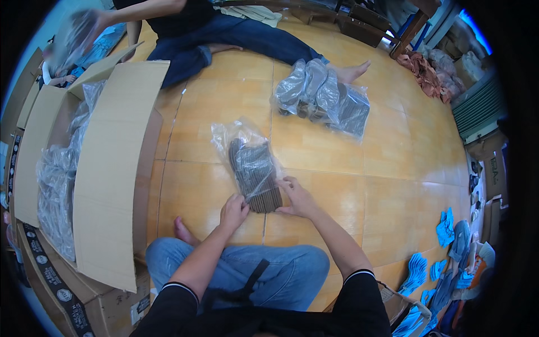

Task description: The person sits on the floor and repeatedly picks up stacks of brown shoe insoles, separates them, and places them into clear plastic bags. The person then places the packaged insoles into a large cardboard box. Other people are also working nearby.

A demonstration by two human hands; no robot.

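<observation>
A clear plastic bag (pixel 225 136) lies on the floor in front of my crossed legs. Inside is a tight stack of thin brown-grey pieces (pixel 255 168), shaped like shoe insoles. My left hand (pixel 234 212) is closed on the bag's near left edge, fingertips pinched against the plastic. At the near right corner, my right hand (pixel 297 197) grips the bag and stack, its thumb low and its fingers on top. Farther off to the right rest several similar filled bags (pixel 323 98), close to another person's bare foot.
An open cardboard box (pixel 115 168) with filled plastic bags (pixel 56 185) stands at left on another carton (pixel 106 306). Across from me a person (pixel 191 42) sits with legs spread, lifting a plastic bag (pixel 78 39). Blue stacked pieces (pixel 415 272) lie at lower right; reddish-brown material (pixel 426 76) lies far right.
</observation>
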